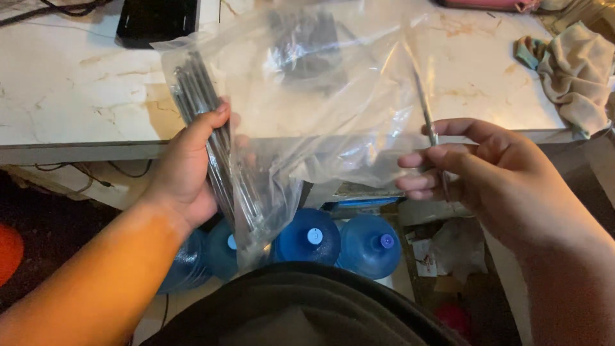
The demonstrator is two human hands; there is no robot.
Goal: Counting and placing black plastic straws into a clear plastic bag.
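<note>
Right hand (487, 173), thin rod (428, 122) near-upright, tip up

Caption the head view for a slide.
Left hand grips bagged metal rods in a clear plastic bag; right hand holds one rod.

Clear bag (307, 96), blue jugs (368, 247)

Left grip (189, 170) clenched, right grip (474, 170) pinched
</note>
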